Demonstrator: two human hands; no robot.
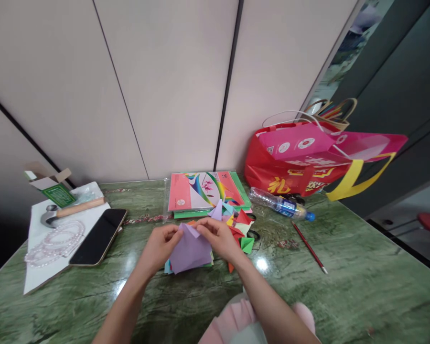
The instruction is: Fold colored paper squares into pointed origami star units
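A sheet of purple paper point(189, 253) is held up between my two hands, its top edge partly folded. My left hand point(164, 242) pinches its upper left corner. My right hand point(218, 237) grips the upper right part, where a folded flap shows by the fingers. Beneath the sheet lies a stack of coloured paper point(168, 267), mostly covered. Just right of my right hand sit several small folded paper pieces point(247, 244) in red, green, yellow and purple, with black scissor handles partly hidden among them.
Behind the hands lies a paper pack point(200, 192). To the right are a plastic bottle point(277, 204), a red pencil point(310, 248) and a red gift bag point(290, 167). On the left are a phone point(99, 237), a hammer point(75, 209), beads point(57, 243) and a small box point(59, 193).
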